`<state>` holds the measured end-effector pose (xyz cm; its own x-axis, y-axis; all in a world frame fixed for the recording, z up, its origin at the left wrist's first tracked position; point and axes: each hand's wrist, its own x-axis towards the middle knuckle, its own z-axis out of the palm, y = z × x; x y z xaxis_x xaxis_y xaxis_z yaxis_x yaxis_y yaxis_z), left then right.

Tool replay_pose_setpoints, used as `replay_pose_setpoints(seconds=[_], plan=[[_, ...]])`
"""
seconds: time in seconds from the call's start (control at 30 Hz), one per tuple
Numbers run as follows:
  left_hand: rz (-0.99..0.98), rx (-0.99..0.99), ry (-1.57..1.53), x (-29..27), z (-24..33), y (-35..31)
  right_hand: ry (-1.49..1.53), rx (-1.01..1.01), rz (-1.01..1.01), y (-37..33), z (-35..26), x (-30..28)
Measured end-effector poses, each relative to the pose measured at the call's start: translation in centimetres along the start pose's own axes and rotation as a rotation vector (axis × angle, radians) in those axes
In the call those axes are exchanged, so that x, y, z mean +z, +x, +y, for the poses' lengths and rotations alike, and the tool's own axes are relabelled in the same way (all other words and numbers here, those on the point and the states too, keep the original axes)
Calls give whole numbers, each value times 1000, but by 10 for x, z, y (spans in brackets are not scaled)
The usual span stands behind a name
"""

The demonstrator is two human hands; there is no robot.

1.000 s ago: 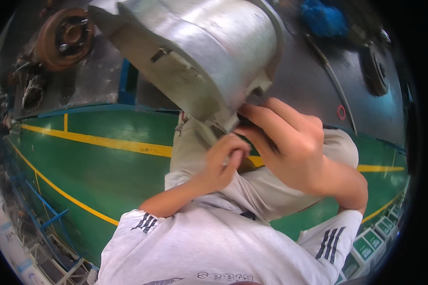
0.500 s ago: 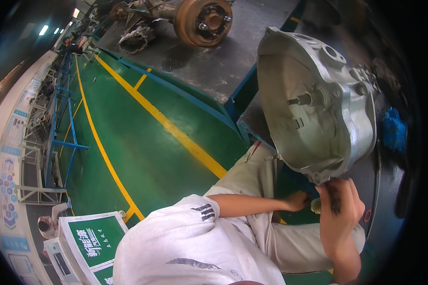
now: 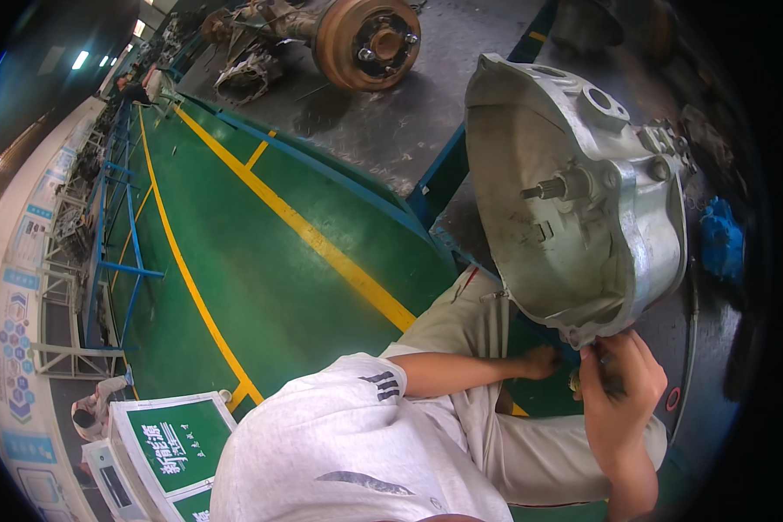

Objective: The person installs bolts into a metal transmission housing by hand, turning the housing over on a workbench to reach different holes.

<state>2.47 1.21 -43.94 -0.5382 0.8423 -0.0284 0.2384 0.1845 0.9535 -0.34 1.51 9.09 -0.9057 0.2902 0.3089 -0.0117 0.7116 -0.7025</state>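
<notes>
Note grey metal housing (image 3: 657,230) at near edge of dark surface (image 3: 709,348), open side facing left, splined shaft (image 3: 558,188) projecting inside. See right hand (image 3: 625,383), fingers bent, at housing's lower rim; contact unclear. Find left hand (image 3: 544,362) near it, partly shadowed. Record rusty drum (image 3: 344,52) set back from neighbouring surface's (image 3: 431,113) near edge; green floor (image 3: 261,261), yellow-lined.
</notes>
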Motion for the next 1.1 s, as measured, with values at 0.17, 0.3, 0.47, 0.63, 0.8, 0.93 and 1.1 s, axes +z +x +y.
replay_pose_setpoints(seconds=[0.17,0.3,0.47,0.63,0.8,0.93,1.1], plan=[[-271,-176,46,-12,31,-7,18,120,36,-12,2,3],[-284,-145,106,-12,38,4,-78,39,36,-12,9,7],[-347,-67,85,2,62,-6,-339,-48,-1,-15,-8,1],[-346,-151,187,-71,49,-24,-283,-203,148,-5,11,19],[-403,-140,202,-82,64,-27,-407,-169,190,-15,15,23],[-427,-124,207,-87,74,-28,-359,-201,278,-17,22,27],[-438,-106,212,-96,80,-28,-347,-217,274,-17,21,25]])
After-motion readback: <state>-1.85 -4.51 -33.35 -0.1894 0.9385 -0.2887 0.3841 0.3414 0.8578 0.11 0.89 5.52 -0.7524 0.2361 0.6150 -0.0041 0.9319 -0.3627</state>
